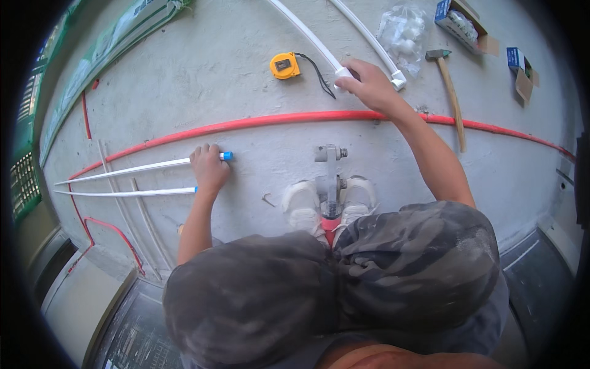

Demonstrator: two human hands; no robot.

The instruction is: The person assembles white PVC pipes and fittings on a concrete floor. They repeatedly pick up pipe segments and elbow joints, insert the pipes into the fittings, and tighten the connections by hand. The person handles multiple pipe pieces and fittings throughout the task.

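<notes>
My left hand point(209, 167) is closed round a white pipe point(141, 169) near its blue-tipped end, low over the floor. Beside it lies a second white pipe point(129, 194), also with a blue tip. Farther off to the right, my right hand point(369, 86) pinches the white fitting point(343, 76) at the near end of a long white pipe point(307, 35). Another white pipe point(367, 35), ending in an elbow point(398, 80), lies just right of it. Between my shoes stands a grey metal tool with round heads and a red handle, apparently a pipe fusion welder point(331, 184).
A red conduit point(246, 123) crosses the floor. Beyond it lie a yellow tape measure point(284, 66), a hammer point(453, 98), a clear bag of white fittings point(402, 37) and two open boxes point(464, 26). Thin grey strips point(126, 209) lie at left; a small bent hook point(268, 200) lies near my shoes.
</notes>
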